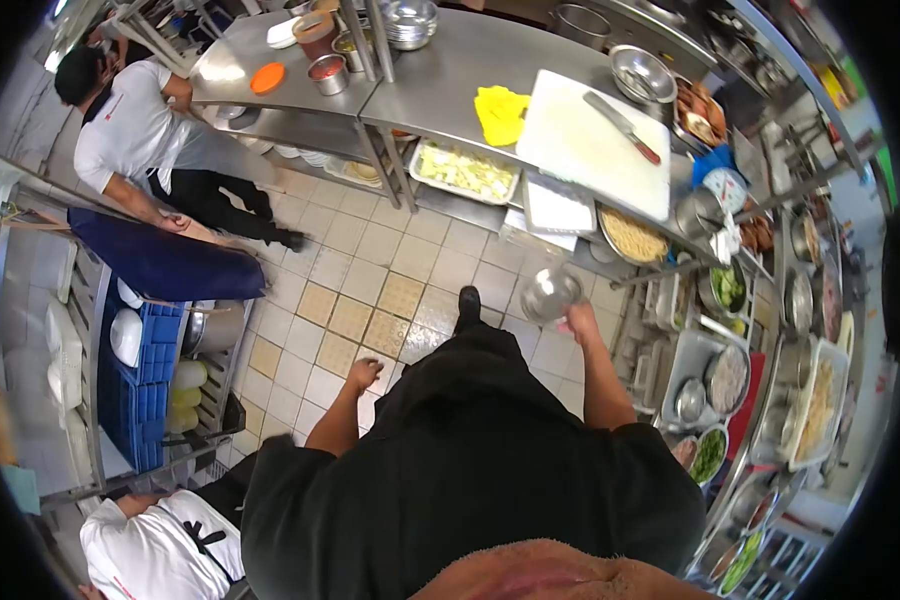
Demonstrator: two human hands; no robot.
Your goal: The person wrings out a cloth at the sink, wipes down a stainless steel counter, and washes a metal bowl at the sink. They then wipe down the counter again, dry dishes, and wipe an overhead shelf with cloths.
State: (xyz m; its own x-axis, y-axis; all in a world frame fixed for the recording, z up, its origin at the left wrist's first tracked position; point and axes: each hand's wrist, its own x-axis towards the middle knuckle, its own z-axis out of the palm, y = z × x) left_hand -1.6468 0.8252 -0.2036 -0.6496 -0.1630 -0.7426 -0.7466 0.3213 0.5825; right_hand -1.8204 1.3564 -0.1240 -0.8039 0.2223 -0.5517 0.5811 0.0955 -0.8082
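A round, shiny metal bowl (551, 295) hangs over the tiled floor, its rim gripped by my right hand (582, 322). My left hand (365, 373) is in the air above the tiles at my other side, with its fingers curled; whether anything small is inside them cannot be made out. Ahead of the bowl, a white cutting board (570, 140) lies on the steel counter (460, 60), with a knife (622, 127) on it. Beside the board is a yellow cloth (501, 115). Below the counter edge are a tray of chopped pale vegetables (465, 171) and a bowl of pale food (632, 235).
One person in a white shirt (135, 120) stands at the far left; another (170, 545) is at the lower left. Blue crates (135, 420) fill the left rack. Food containers (708, 375) line the right side. An orange lid (267, 78) lies on the counter.
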